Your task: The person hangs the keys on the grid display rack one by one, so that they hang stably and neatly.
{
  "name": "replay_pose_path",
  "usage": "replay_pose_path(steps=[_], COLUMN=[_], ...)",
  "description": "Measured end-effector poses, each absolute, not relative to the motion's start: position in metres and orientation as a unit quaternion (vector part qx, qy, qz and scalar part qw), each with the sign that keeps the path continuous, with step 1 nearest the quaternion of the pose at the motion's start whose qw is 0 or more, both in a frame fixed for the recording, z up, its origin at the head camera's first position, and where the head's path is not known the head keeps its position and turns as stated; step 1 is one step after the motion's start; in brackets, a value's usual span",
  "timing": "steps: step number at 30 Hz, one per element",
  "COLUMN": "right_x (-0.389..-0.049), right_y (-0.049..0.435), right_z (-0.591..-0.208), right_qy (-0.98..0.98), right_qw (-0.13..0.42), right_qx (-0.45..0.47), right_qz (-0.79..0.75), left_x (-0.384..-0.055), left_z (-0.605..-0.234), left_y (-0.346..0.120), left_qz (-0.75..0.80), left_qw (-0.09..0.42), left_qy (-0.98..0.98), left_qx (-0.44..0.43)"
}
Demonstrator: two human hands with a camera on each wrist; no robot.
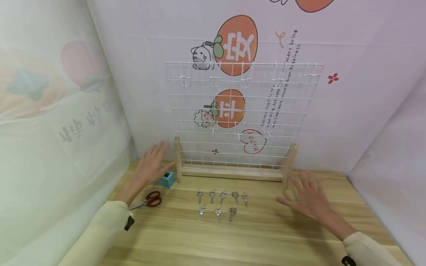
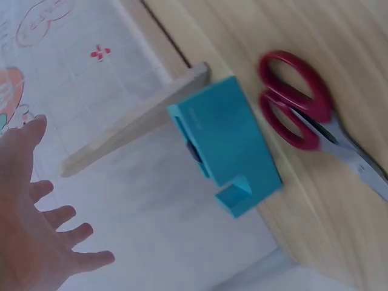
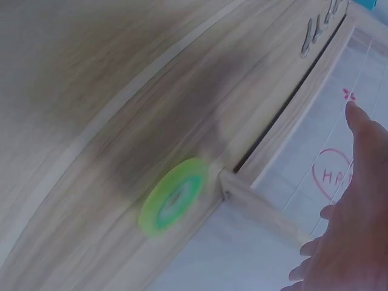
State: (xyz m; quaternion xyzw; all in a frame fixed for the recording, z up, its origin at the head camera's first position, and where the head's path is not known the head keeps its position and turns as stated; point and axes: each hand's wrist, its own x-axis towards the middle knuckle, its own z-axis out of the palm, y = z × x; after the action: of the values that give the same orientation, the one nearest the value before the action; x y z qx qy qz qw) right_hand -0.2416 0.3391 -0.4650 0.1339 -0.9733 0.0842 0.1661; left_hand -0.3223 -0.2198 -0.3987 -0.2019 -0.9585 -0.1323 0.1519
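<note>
My left hand (image 1: 151, 166) is held with fingers spread above a blue tape dispenser (image 2: 227, 142), beside the left foot of a white wire grid rack (image 1: 241, 98). On the other side, my right hand (image 1: 309, 195) hovers near the rack's right wooden foot (image 1: 289, 164), fingers extended and holding nothing. Between the hands, several silver keys with small rings lie in two rows, among them one key (image 1: 245, 199) at the right end of the back row. White hooks (image 1: 246, 80) hang along the rack's upper bars, with a few small ones lower down.
Red-handled scissors (image 1: 153, 199) lie on the wooden table (image 1: 186, 244), left of the keys. A round yellow-green thing (image 3: 173, 199) sits by the rack's right foot, concealed in the head view. Printed white cloth (image 1: 146, 70) encloses the back and sides.
</note>
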Motion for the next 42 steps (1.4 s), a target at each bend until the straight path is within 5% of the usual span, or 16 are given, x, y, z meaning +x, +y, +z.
replay_pose_path(steps=[19, 42], right_x=[-0.247, -0.278], right_y=[0.261, 0.141], right_z=[-0.466, -0.465], right_qy=[-0.967, -0.918], right_qw=[0.135, 0.108], right_qx=[0.175, 0.283], right_qz=[0.124, 0.256], left_x=[-0.366, -0.391], left_z=[-0.374, -0.371], left_y=[-0.205, -0.191], left_qz=[-0.452, -0.548], left_qw=[0.1, 0.03], left_qy=[-0.869, -0.821], left_qx=[-0.177, -0.159])
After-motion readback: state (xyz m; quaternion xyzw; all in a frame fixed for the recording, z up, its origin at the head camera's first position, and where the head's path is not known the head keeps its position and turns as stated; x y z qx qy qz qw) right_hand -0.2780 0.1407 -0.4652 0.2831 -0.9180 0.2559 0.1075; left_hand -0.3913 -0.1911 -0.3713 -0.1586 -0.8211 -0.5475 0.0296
